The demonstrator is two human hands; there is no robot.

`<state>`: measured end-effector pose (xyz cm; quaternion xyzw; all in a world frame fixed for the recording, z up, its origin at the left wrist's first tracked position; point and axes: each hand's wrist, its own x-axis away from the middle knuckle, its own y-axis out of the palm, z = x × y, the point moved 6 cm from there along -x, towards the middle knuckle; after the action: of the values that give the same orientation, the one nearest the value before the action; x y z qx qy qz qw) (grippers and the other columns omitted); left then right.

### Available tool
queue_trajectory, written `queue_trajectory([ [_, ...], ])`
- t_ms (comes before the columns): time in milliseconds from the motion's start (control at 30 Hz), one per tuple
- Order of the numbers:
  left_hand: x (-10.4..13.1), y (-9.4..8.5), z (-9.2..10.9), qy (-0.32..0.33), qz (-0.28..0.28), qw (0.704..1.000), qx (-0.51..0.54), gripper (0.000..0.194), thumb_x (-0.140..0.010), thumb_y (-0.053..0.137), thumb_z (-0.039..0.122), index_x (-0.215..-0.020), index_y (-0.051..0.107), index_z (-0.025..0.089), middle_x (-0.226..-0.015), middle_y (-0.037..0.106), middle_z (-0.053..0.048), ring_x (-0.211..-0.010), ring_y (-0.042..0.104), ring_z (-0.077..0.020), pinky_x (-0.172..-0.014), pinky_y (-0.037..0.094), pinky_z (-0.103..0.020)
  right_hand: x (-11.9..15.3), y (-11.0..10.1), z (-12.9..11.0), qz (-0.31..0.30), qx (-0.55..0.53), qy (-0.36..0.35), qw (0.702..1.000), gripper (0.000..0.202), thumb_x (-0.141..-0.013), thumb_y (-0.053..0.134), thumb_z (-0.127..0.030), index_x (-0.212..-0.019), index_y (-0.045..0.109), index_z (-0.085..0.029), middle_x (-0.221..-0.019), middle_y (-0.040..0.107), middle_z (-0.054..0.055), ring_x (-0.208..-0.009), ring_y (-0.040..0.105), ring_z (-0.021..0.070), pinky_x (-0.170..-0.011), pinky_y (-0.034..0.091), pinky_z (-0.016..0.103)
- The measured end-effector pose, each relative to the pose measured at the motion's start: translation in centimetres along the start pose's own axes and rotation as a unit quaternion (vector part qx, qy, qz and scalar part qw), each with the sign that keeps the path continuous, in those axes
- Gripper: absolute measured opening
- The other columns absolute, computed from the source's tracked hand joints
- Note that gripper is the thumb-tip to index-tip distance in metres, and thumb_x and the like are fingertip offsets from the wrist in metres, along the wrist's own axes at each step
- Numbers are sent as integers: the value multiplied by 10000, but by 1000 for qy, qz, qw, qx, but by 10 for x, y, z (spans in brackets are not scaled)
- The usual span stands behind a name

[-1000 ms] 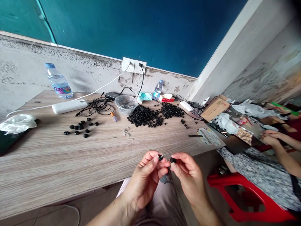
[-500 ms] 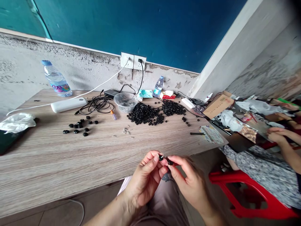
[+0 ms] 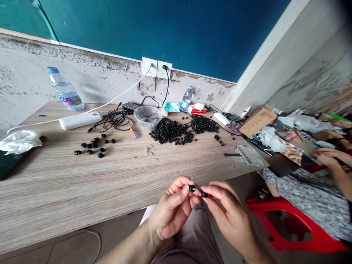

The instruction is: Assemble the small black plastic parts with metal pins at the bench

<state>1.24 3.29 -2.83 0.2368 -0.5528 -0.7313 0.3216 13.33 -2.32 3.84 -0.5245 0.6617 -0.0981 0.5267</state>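
Above my lap, just off the table's front edge, my left hand [image 3: 176,209] pinches a small round black part [image 3: 192,188] with a pale pin-like bit showing on it. Close by on the right, my right hand [image 3: 228,211] grips a second black part [image 3: 204,194] between thumb and fingers. The two parts face each other with a narrow gap between them. On the table [image 3: 82,190] lie a large pile of small black parts [image 3: 167,131], a second black pile [image 3: 203,124], a loose group of black knob-like pieces [image 3: 94,143] and several tiny pale pins [image 3: 149,151].
A clear plastic bowl [image 3: 147,116] of small metallic bits stands behind, with a screwdriver [image 3: 133,132], coiled black cable [image 3: 114,119] and white power strip [image 3: 80,120] leftward. Water bottles [image 3: 65,91] stand near the wall. At right, another person sits beside a red chair [image 3: 291,223].
Both hands have shifted slightly right and down in view, each still holding its black part. The right-hand part now sits a little further right. The camera view has moved slightly.
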Motion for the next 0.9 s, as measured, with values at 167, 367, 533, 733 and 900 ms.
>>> queue_trajectory([
  [167,-1,-2,1,-6,8,1000,1,166,-834,802,168,-982,727,167,-867,732,-25,-834,690,-102,-845,520,-202,-4,-4,-3,5,-29,7,1000,304,-941,619,-142,-1203,642,-295,-1050,736,68,-991,714,218,-837,618,322],
  [367,-3,-1,1,-7,4,1000,0,107,-865,779,209,-915,725,130,-797,718,-38,-779,683,-104,-780,522,-189,-16,-6,-2,-24,-53,20,998,286,-958,604,-159,-1204,625,-303,-1094,723,66,-965,716,202,-840,622,312],
  [533,-1,-2,1,-15,14,1000,1,148,-859,788,246,-868,701,127,-750,704,-28,-715,667,-105,-729,516,-198,-28,-4,-6,-56,-39,-17,998,247,-976,601,-200,-1201,624,-299,-1076,723,63,-990,703,207,-867,608,334],
  [733,-1,-6,-1,-12,28,1000,-7,164,-848,801,271,-886,702,146,-756,715,-30,-669,653,-107,-704,512,-214,-34,2,-10,-75,-39,-21,996,228,-982,606,-230,-1192,636,-315,-1058,720,50,-966,707,205,-838,610,341],
  [900,0,-7,1,-2,41,999,-28,194,-826,823,282,-857,685,149,-725,684,-19,-666,619,-108,-706,498,-228,-34,7,-10,-82,-40,-20,996,232,-967,636,-211,-1181,645,-300,-1059,714,45,-941,697,192,-831,597,318],
])
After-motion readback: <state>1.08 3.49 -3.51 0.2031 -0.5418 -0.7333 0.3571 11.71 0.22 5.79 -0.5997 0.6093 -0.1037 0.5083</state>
